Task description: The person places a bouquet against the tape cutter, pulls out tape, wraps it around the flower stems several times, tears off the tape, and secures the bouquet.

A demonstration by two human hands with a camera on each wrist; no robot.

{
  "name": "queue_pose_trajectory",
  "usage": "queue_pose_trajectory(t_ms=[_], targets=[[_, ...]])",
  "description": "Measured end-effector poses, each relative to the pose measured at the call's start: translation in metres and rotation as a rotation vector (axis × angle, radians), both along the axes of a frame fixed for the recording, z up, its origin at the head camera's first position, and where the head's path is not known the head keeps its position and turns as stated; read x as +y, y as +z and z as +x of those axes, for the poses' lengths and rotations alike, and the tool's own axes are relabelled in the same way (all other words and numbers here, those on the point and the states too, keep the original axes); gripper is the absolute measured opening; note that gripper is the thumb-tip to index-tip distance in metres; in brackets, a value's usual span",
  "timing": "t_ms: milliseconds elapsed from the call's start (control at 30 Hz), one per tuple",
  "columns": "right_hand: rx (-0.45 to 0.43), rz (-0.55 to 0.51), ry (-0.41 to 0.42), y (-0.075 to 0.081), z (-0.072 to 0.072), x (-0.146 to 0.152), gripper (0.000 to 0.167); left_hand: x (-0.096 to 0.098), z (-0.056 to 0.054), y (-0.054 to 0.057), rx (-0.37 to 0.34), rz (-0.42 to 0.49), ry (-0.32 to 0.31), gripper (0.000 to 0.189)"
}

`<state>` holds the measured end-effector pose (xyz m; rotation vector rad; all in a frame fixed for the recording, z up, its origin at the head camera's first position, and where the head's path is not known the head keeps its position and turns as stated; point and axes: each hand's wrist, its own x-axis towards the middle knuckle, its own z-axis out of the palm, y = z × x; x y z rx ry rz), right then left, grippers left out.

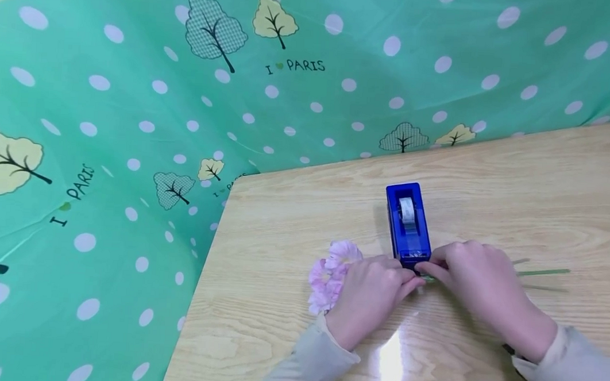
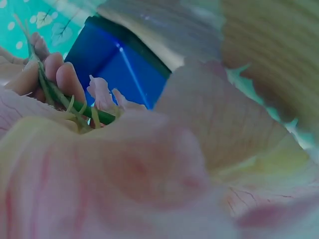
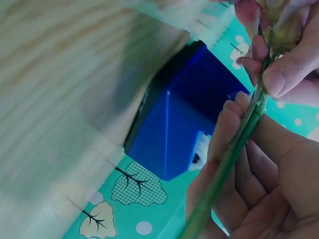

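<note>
A bunch of pink artificial flowers lies to the left, its green stems running out to the right past both hands. My left hand pinches the stems just below the blossoms. My right hand holds them a little farther along, thumb and fingertips close to the left thumb. Clear tape shows on the stems between the hands in the right wrist view. Directly beyond the fingertips stands a blue tape dispenser with a roll of tape. Petals cover much of the left wrist view.
Everything rests on a light wood-grain table. A green dotted cloth with tree prints hangs behind the table and along its left side. A bright light reflection lies on the tabletop near the left sleeve.
</note>
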<state>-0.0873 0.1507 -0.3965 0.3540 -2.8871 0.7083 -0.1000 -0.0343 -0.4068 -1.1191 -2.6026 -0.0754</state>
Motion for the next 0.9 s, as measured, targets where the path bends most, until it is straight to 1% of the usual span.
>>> queue_pose_trajectory(t_ms=[200,400,500,633,733,900], targets=[[0.020,-0.063,0.007,0.009,0.001,0.005,0.021,-0.004,0.003,0.010,0.034,0.046,-0.033,0.028],[0.021,-0.078,0.013,0.014,0.003,0.007,0.024,-0.007,0.007,0.022,0.053,0.048,-0.044,0.030],[0.015,-0.087,0.015,0.017,0.003,0.008,0.025,-0.008,0.007,0.026,0.061,0.050,-0.050,0.029],[0.014,-0.128,0.021,0.021,0.002,0.008,0.020,-0.010,0.006,0.031,0.067,0.061,-0.058,0.028],[0.044,-0.179,0.023,0.022,0.000,0.008,0.014,-0.011,0.006,0.033,0.072,0.074,-0.060,0.028],[0.125,-0.259,0.025,0.024,0.000,0.007,0.012,-0.013,0.008,0.032,0.073,0.089,-0.049,0.027]])
